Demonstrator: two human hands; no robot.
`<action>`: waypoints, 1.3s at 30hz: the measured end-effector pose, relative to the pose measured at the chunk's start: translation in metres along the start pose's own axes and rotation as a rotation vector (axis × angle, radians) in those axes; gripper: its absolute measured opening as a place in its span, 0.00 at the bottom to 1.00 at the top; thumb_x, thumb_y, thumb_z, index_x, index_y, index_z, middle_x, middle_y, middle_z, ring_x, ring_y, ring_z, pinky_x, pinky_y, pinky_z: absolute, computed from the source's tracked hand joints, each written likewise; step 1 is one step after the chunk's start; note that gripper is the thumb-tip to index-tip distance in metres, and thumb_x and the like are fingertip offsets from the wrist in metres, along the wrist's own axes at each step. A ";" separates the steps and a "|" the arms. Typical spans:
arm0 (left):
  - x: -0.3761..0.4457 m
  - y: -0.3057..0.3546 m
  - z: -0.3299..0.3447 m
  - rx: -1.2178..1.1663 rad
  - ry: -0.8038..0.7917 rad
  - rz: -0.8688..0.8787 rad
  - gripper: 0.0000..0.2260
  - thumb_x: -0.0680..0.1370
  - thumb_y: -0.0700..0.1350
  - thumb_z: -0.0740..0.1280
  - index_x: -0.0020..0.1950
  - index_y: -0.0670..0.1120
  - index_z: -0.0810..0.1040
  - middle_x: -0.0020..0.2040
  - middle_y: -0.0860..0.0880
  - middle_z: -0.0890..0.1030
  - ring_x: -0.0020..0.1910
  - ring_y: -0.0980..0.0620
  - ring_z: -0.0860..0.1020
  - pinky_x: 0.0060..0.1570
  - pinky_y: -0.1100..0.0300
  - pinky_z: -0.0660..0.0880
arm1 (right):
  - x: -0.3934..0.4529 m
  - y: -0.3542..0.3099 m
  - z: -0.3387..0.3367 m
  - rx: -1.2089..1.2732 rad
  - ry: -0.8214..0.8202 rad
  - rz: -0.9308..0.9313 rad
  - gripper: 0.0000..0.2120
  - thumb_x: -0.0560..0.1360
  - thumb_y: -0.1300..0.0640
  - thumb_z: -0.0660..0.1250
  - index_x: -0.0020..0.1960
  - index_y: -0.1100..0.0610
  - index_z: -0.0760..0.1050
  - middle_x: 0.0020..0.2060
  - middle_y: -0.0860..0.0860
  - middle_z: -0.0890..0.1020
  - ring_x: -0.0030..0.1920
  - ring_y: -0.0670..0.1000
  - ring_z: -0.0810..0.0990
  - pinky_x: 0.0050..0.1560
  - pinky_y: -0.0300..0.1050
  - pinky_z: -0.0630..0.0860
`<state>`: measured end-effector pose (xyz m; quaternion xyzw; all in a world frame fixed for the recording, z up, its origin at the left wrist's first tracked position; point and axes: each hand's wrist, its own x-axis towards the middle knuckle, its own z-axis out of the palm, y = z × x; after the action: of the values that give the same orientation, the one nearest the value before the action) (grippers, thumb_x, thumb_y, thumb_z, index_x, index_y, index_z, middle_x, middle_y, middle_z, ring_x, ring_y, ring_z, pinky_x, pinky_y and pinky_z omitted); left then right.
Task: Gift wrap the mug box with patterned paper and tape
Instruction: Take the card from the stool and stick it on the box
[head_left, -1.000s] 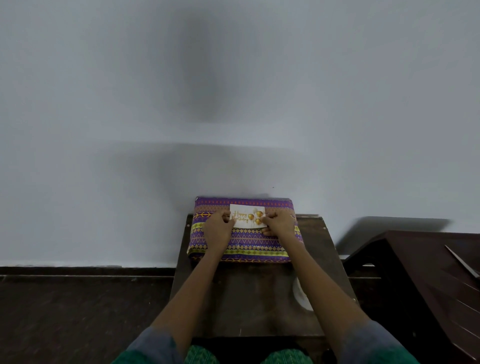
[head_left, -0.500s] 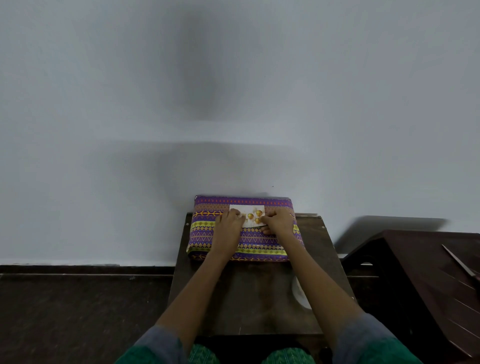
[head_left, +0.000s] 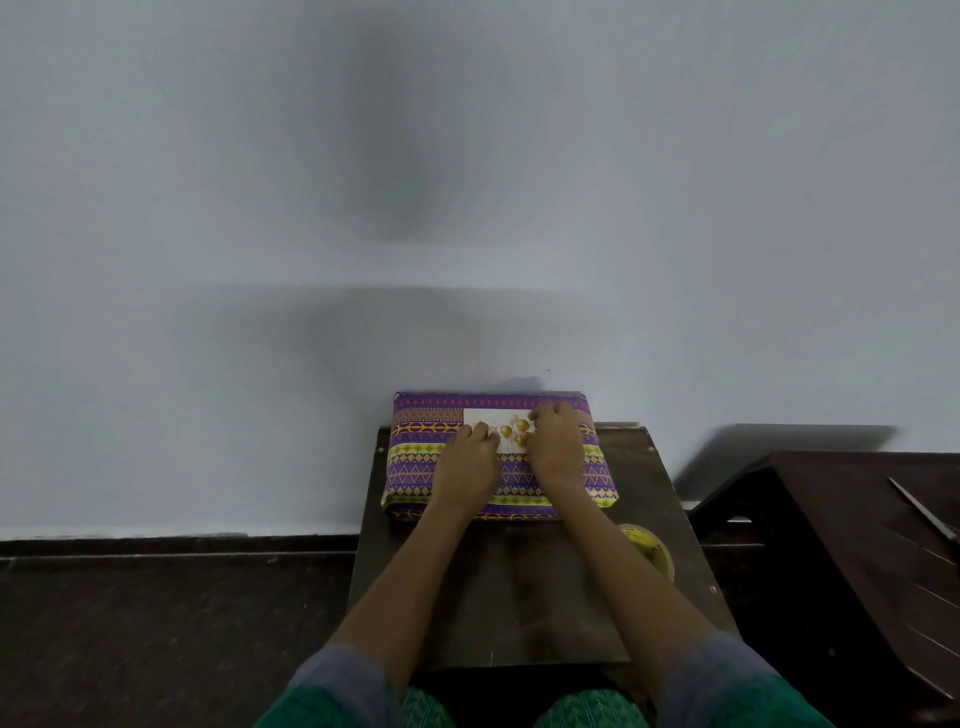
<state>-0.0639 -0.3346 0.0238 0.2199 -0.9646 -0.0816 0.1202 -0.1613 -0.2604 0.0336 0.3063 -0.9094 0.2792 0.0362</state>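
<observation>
The wrapped mug box lay flat on the small dark counter, its far edge against the pale wall — a placement that likely kept it from sliding away under pressure. The patterned paper already covered every face that showed, so the wrapping itself looked finished, and the step in hand appeared to be fixing a white greeting tag with gold balloon marks onto the top. The left hand rested on the box with its fingers reaching forward onto the near-left part of the tag, pressing down rather than gripping; that seemed to hold the tag from shifting. The right hand lay just beside it, over the tag's right end, its fingers bent at the knuckles and their tips on the card — whether they pinched an edge or a bit of tape could not be told. Both hands were close together, nearly touching, with only the middle of the tag showing between them. Behind the right hand, nearer the person and partly hidden by the forearm, a roll of yellowish tape sat at the counter's edge, within easy reach. Off to the right of that hand stood a dark slatted stand.
</observation>
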 end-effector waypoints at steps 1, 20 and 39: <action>0.002 0.001 0.000 -0.013 -0.002 -0.004 0.14 0.80 0.42 0.56 0.63 0.41 0.73 0.59 0.45 0.74 0.58 0.47 0.71 0.54 0.56 0.70 | -0.003 -0.002 0.004 -0.042 0.012 -0.141 0.11 0.70 0.69 0.67 0.52 0.63 0.78 0.48 0.59 0.78 0.50 0.60 0.77 0.46 0.50 0.73; 0.007 0.003 0.003 0.143 -0.083 -0.243 0.19 0.81 0.46 0.57 0.73 0.50 0.61 0.71 0.41 0.63 0.69 0.42 0.61 0.65 0.47 0.62 | -0.019 0.011 0.023 -0.225 -0.222 -0.060 0.24 0.83 0.49 0.44 0.76 0.57 0.52 0.76 0.53 0.55 0.77 0.53 0.49 0.74 0.53 0.46; 0.003 0.002 -0.011 -0.256 -0.059 -0.517 0.15 0.79 0.44 0.59 0.66 0.46 0.71 0.70 0.43 0.65 0.68 0.42 0.62 0.65 0.45 0.59 | -0.007 0.013 0.003 0.220 -0.296 0.102 0.27 0.74 0.69 0.58 0.73 0.62 0.59 0.71 0.59 0.63 0.72 0.59 0.60 0.70 0.52 0.60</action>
<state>-0.0646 -0.3352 0.0357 0.4392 -0.8615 -0.2368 0.0940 -0.1634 -0.2496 0.0232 0.2994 -0.8831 0.3306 -0.1457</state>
